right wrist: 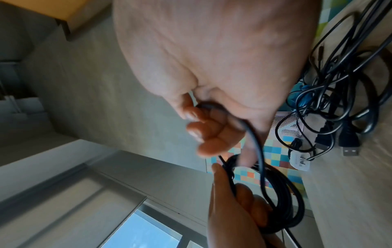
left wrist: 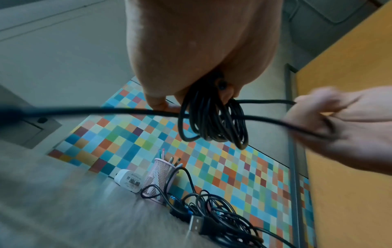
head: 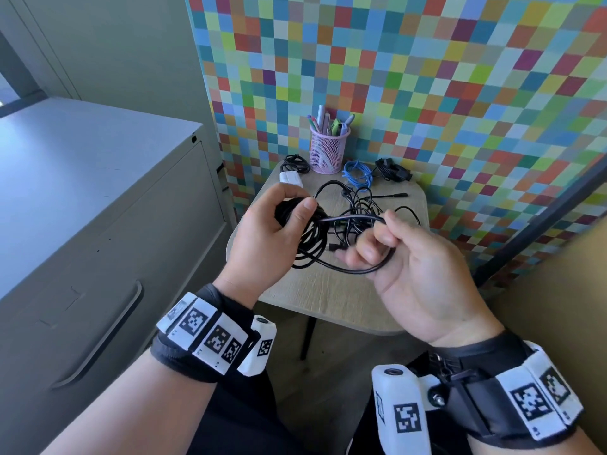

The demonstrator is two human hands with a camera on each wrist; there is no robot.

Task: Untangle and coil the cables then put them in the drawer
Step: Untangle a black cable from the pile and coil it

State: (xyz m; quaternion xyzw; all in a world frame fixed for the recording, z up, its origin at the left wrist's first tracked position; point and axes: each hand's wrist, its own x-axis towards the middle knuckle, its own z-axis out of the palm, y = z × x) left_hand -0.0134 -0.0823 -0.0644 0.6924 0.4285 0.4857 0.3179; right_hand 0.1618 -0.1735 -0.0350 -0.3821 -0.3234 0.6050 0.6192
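My left hand (head: 279, 224) grips a coil of black cable (head: 312, 238) above the small table (head: 328, 290); the loops hang below its fingers (left wrist: 212, 124). My right hand (head: 394, 251) holds the loose run of the same cable (head: 354, 219), which passes through its curled fingers (right wrist: 212, 127) and loops back to the coil (right wrist: 280, 201). A tangle of black cables (head: 361, 205) lies on the table behind the hands, with USB plugs (left wrist: 197, 224) showing. The grey cabinet drawer with its handle (head: 108, 330) stands at the left, closed.
At the table's back stand a pink mesh pen cup (head: 328, 147), a white charger (head: 290, 178), a small black cable bundle (head: 295, 164), a blue cable (head: 358, 174) and another black bundle (head: 391, 170). A chequered wall (head: 427, 77) rises behind.
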